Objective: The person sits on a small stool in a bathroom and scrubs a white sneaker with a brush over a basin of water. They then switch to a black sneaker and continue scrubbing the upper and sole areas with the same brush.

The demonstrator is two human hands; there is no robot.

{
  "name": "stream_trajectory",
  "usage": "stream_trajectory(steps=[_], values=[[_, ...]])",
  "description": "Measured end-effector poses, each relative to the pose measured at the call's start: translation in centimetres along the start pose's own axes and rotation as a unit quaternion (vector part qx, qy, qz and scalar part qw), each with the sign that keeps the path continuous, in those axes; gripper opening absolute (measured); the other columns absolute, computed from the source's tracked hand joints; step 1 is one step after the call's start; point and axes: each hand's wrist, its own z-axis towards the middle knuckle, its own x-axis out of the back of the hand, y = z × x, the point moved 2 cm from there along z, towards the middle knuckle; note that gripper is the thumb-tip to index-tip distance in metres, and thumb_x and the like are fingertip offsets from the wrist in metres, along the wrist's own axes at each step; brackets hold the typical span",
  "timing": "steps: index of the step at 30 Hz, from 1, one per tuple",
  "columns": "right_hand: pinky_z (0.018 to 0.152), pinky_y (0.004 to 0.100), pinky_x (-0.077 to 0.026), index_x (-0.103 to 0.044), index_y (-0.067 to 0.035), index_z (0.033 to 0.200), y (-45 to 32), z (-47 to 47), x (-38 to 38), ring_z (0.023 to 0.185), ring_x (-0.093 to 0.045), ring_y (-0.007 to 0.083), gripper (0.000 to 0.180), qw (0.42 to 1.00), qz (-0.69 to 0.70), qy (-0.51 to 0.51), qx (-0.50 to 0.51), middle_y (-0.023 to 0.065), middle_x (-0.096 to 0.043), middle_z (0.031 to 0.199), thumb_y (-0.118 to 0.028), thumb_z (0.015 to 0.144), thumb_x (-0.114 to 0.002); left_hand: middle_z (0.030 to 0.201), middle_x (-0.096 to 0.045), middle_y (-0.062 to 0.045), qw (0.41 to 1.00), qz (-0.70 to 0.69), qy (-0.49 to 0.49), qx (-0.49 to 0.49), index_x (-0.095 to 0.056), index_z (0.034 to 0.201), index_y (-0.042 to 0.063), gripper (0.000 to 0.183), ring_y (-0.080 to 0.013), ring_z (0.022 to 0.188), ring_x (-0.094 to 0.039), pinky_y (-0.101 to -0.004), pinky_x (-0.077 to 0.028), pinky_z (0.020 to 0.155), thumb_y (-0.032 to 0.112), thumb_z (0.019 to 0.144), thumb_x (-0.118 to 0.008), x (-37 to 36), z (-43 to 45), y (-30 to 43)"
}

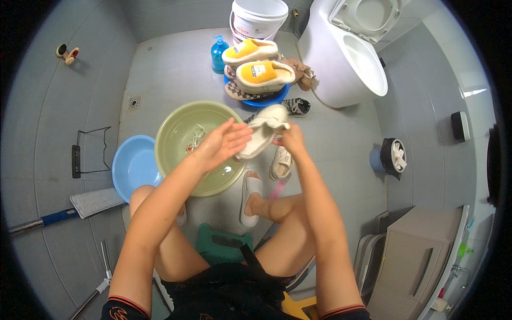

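My right hand (293, 138) grips a cream canvas shoe (262, 130) by its side, above the right rim of a green basin. Flat and with fingers extended, my left hand (224, 142) is beside the shoe's sole end over the basin; whether its fingertips touch the shoe I cannot tell. The green basin (176, 116) holds water and white shoelaces (197, 136). A second cream shoe (281, 163) lies on the floor right of the basin, with a pink-handled item (277, 190) near it, partly hidden by my leg.
A light blue basin (134, 168) adjoins the green one. Ahead are yellow slippers (264, 76) piled on checkered shoes in a blue basin, a blue pump bottle (218, 56), a white bucket (260, 20), a black shoe (297, 107) and a toilet (336, 60). A mop head (98, 202) leans left.
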Motion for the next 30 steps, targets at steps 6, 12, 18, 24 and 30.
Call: stream_trajectory(steps=[6,12,18,24,30], values=[[0.058,0.0329,-0.059,-0.062,0.006,0.101,3.8,-0.5,10.2,0.072,-0.069,0.0257,0.026,0.990,-0.117,0.080,-0.014,0.0154,-0.066,0.089,0.003,0.084,-0.044,0.126,-0.058,-0.011,0.988,0.054,0.122,-0.082,-0.048,0.123,0.006,0.038,-0.0159,0.112,-0.057,-0.0275,-0.048,0.095,0.034,0.102,-0.033,2.7,-0.6,2.5],[0.060,0.0369,-0.057,-0.064,0.006,0.102,7.1,-1.1,17.6,0.073,-0.069,0.0300,0.026,0.936,-0.300,0.183,-0.034,0.0217,-0.067,0.091,-0.001,0.082,-0.049,0.128,-0.057,-0.013,0.988,0.048,0.137,-0.060,-0.044,0.127,0.003,0.040,-0.0195,0.118,-0.052,-0.0326,-0.041,0.101,0.033,0.102,-0.032,2.6,-1.7,2.3],[0.099,0.0422,-0.043,-0.050,0.007,0.127,12.7,2.1,18.2,0.118,-0.053,0.0382,0.065,0.876,-0.445,0.155,-0.099,0.0280,-0.057,0.123,-0.032,0.080,-0.069,0.123,-0.060,-0.011,0.987,0.051,0.140,-0.055,-0.050,0.121,0.005,0.035,-0.0148,0.108,-0.059,-0.0276,-0.050,0.090,0.032,0.102,-0.034,2.5,-1.9,1.1],[0.096,0.0405,-0.044,-0.054,0.001,0.125,15.8,8.8,6.3,0.112,-0.057,0.0365,0.056,0.884,-0.466,-0.017,0.021,0.0244,-0.059,0.120,-0.023,0.076,-0.069,0.119,-0.062,-0.010,0.979,0.028,0.183,-0.084,-0.051,0.117,0.006,0.031,-0.0144,0.103,-0.060,-0.0274,-0.049,0.086,0.029,0.102,-0.036,1.9,-0.2,2.5],[0.103,0.0400,-0.039,-0.039,-0.002,0.138,18.9,15.2,-2.1,0.123,-0.048,0.0378,0.066,0.907,-0.417,-0.039,0.047,0.0251,-0.048,0.134,-0.007,0.078,-0.064,0.116,-0.063,-0.009,0.978,0.015,0.199,-0.061,-0.053,0.115,0.008,0.031,-0.0144,0.103,-0.058,-0.0305,-0.045,0.090,0.030,0.101,-0.036,1.9,-0.3,3.4]])
